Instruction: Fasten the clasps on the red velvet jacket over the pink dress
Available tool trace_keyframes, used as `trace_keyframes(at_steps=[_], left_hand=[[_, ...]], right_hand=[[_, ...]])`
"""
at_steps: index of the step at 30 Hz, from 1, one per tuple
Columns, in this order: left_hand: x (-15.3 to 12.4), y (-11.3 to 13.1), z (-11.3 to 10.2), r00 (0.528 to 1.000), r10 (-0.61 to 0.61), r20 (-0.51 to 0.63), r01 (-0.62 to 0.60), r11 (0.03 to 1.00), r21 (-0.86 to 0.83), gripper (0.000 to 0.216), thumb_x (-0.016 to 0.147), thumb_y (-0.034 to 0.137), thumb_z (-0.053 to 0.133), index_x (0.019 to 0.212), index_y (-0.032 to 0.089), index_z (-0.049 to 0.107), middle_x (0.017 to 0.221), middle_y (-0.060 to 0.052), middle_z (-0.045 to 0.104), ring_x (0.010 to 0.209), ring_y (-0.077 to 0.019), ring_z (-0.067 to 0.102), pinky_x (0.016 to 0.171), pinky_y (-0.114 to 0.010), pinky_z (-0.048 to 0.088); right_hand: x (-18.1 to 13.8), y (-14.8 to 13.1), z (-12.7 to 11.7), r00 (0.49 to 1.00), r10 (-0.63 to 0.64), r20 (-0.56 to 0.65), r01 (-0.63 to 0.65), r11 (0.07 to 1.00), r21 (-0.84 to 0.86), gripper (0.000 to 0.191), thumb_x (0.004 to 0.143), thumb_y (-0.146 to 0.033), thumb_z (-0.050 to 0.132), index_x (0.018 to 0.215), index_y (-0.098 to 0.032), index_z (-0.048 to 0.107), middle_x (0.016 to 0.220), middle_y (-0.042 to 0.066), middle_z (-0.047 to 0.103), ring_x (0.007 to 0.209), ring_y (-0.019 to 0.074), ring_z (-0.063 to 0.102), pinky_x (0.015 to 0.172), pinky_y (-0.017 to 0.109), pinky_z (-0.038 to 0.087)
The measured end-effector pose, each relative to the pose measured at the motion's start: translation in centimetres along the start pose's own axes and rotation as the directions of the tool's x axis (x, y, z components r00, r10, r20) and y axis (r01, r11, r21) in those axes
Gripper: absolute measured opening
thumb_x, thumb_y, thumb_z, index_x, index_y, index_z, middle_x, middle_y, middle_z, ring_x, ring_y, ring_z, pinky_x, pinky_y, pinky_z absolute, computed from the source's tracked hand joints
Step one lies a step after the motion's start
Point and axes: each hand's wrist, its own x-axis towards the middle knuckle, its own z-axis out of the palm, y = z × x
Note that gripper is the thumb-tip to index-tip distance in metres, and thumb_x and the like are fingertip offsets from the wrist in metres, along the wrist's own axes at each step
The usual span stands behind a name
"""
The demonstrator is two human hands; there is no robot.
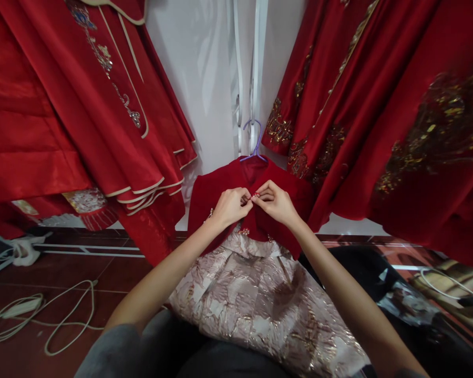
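A short red jacket point(207, 191) hangs on a purple hanger point(256, 149), over a pale pink and gold brocade skirt point(244, 294) that spreads across my lap. At the jacket's front opening, my left hand point(232, 206) pinches the front edge between closed fingers. Right beside it, my right hand point(276, 203) pinches a small red and silver ornamental button point(255, 195) at the same spot. The two sets of fingertips nearly touch and partly hide the fastening. Lower on the front sits another beaded ornament point(243, 231).
Red garments with beige piping point(114, 105) hang at the left. Red, gold-embroidered garments point(362, 115) hang at the right. Behind stands a white wall point(193, 58) with white metal rails point(256, 63). A cable point(69, 294) lies coiled on the tiled floor point(114, 273).
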Motion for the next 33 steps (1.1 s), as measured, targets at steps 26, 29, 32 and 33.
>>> trace_keyframes(at_steps=[26,29,32,33], left_hand=[[-4.1,-1.7,3.0,0.908,-0.403,0.114,0.352,0.588,-0.728,0.022,0.094,0.025,0.046,0.102,0.018,0.065,0.108,-0.011,0.072,0.101,-0.0169,0.068,0.096,-0.036,0.051],[-4.7,-1.6,3.0,0.913,-0.395,0.098,0.366,0.692,-0.623,0.023,0.095,0.034,0.048,0.102,0.022,0.067,0.115,-0.008,0.069,0.114,-0.0181,0.062,0.103,-0.036,0.045],[-5.1,-1.2,3.7,0.914,-0.397,0.079,0.375,0.757,-0.535,0.032,0.095,0.044,0.046,0.103,0.023,0.069,0.119,-0.007,0.068,0.119,-0.0201,0.059,0.107,-0.037,0.043],[-5.1,-1.0,4.0,0.921,-0.388,0.044,0.352,0.777,-0.522,0.034,0.095,0.046,0.046,0.103,0.023,0.069,0.118,-0.008,0.068,0.118,-0.0212,0.060,0.106,-0.038,0.044]], right_hand=[[-9.7,4.4,2.2,0.984,-0.056,-0.170,-0.003,0.945,-0.328,0.049,0.080,-0.020,0.058,0.128,-0.023,0.047,0.114,0.012,0.060,0.096,0.0254,0.063,0.081,0.044,0.055],[-8.8,2.5,-0.8,0.944,0.087,-0.318,-0.182,0.942,-0.283,0.019,0.083,-0.031,0.059,0.100,-0.022,0.063,0.087,0.006,0.068,0.077,0.0227,0.065,0.078,0.042,0.055],[-8.2,-0.4,-3.4,0.917,0.294,-0.270,-0.295,0.955,0.038,0.018,0.079,-0.034,0.064,0.091,-0.021,0.065,0.085,0.007,0.071,0.080,0.0232,0.067,0.076,0.038,0.056],[-8.1,-1.4,-3.8,0.913,0.361,-0.190,-0.330,0.927,0.175,0.023,0.079,-0.035,0.065,0.097,-0.021,0.064,0.087,0.007,0.071,0.079,0.0227,0.068,0.072,0.036,0.057]])
